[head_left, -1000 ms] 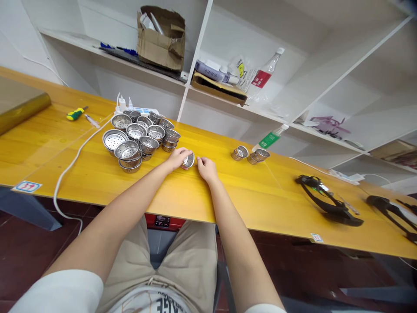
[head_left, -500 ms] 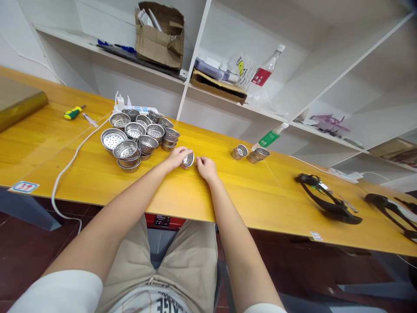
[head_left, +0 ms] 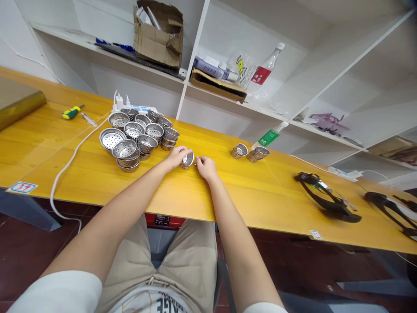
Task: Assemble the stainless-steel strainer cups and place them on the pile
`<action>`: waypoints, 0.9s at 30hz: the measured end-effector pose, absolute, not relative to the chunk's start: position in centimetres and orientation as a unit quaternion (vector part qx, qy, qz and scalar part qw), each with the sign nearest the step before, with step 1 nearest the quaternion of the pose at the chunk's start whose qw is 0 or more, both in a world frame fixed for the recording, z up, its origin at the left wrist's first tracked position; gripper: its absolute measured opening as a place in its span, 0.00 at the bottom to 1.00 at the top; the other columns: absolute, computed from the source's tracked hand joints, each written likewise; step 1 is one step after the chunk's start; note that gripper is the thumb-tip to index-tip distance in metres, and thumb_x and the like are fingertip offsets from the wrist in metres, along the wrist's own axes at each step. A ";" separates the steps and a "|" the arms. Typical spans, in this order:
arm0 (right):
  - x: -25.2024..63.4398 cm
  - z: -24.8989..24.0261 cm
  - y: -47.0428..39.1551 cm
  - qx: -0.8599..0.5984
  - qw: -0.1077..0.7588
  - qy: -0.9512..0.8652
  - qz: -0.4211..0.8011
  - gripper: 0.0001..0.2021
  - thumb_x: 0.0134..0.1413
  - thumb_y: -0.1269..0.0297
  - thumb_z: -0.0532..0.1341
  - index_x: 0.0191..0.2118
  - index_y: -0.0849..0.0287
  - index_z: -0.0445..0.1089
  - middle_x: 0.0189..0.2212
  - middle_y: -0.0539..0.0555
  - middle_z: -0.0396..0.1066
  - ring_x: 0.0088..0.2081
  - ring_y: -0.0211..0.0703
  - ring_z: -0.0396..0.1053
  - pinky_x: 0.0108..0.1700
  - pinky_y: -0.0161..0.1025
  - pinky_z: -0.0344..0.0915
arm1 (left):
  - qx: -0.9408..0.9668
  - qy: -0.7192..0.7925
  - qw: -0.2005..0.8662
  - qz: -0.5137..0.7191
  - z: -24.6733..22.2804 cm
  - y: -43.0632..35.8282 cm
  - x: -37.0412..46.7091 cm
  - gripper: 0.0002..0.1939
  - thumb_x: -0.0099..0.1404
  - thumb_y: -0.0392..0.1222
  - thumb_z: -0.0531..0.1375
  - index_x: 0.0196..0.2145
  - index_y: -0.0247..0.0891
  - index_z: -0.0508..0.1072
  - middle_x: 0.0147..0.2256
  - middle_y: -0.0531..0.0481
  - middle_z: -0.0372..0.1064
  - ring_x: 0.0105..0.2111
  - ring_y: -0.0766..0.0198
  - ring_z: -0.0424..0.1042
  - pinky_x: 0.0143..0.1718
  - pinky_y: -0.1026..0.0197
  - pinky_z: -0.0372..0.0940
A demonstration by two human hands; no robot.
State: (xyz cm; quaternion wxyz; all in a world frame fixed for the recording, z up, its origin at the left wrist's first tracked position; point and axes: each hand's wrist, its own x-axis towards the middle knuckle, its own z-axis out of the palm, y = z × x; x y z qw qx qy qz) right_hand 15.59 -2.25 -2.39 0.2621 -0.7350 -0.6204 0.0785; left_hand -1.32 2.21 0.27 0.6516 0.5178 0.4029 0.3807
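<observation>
Metal cup (head_left: pixel 189 159) in left hand (head_left: pixel 177 157)

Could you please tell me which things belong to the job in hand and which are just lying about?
Likely the job's: metal cup in left hand, clustered cups, cups at right.

Apparently lying about: screwdriver, green-labelled bottle, cardboard box.

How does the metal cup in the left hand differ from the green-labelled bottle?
The cup is open-topped; the bottle has a white cap. The cup is metal; the bottle looks clear around its label. The left hand holds the cup; no hand touches the bottle. Both are rounded.
</observation>
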 end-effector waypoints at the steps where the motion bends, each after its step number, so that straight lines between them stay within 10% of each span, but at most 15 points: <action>1: 15.6 -2.4 -2.3 -0.735 0.261 -0.621 0.078 0.19 0.71 0.55 0.54 0.30 0.56 0.71 0.28 0.54 0.74 0.31 0.44 0.64 0.34 0.38 0.51 | 0.516 0.403 0.653 0.381 0.3 2.2 -1.3 0.07 0.68 0.44 0.64 0.37 0.38 0.73 0.30 0.54 0.69 0.26 0.64 0.73 0.27 0.61 0.74; 27: 15.4 -2.1 -2.4 -0.738 0.245 -0.625 0.076 0.19 0.71 0.55 0.54 0.32 0.57 0.74 0.30 0.55 0.76 0.32 0.44 0.66 0.34 0.38 0.51 | 0.517 0.402 0.651 0.382 0.1 2.3 -1.3 0.08 0.68 0.44 0.65 0.37 0.37 0.73 0.30 0.53 0.70 0.26 0.64 0.73 0.27 0.60 0.74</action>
